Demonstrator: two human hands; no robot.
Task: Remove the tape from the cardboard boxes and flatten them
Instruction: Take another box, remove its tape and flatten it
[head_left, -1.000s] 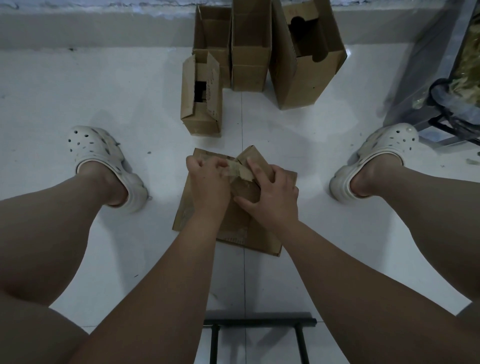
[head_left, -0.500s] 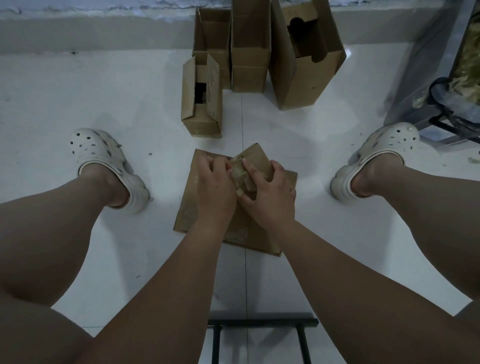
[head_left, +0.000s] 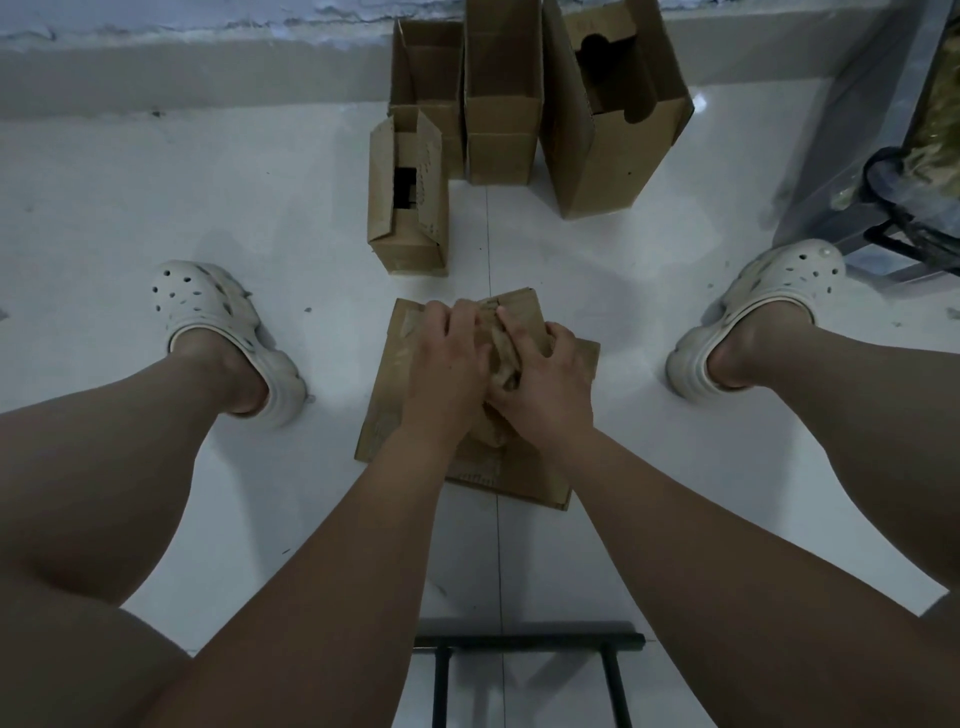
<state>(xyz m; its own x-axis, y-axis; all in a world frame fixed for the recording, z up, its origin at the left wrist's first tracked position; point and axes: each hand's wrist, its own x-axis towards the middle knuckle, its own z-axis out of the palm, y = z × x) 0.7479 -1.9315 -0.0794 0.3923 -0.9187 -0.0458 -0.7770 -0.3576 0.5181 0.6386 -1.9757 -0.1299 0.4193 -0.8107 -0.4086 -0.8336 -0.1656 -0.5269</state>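
A flattened brown cardboard box (head_left: 387, 415) lies on the white floor between my feet. A second cardboard piece (head_left: 519, 312) lies on it, angled. Over both, my left hand (head_left: 449, 358) and my right hand (head_left: 545, 384) are pressed close together, fingers curled round a crumpled wad of brown tape (head_left: 501, 358) between them. Most of the wad is hidden by my fingers. Whether the tape still sticks to the cardboard, I cannot tell.
A small open box (head_left: 408, 197) stands just beyond the flat cardboard. Three taller boxes (head_left: 501, 93) stand against the wall step behind it. My feet in white clogs (head_left: 218, 317) flank the work. A black stool frame (head_left: 524, 654) is below; dark metal furniture (head_left: 904, 208) at right.
The loose strip of tape that stretched between my hands has been bunched into a wad. Both hands have closed in together and shifted slightly toward me.
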